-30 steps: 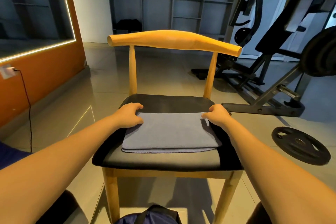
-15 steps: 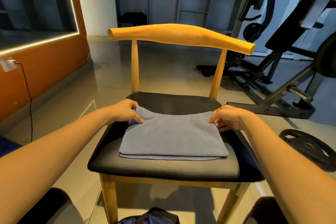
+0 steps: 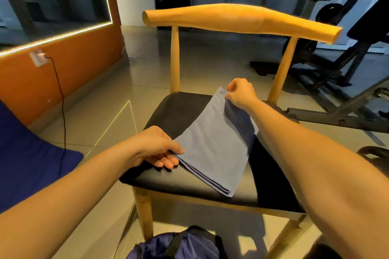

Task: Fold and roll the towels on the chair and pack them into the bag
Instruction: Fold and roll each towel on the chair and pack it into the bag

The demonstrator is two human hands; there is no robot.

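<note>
Fingers pinch towel; long axis runs near-left to far-right.

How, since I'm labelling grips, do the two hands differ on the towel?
The left hand holds the towel's near corner low by the chair seat, fingers flat beneath, thumb on top. The right hand pinches the far corner, up off the seat. Both hold the same folded towel.

A wooden chair with a black padded seat is stood on a glossy tiled floor. A folded grey-blue towel is slanted over the seat, its near corner lowered to the chair's front edge. A dark blue bag is set just before the chair; a black gym frame is placed to the chair's right.
</note>
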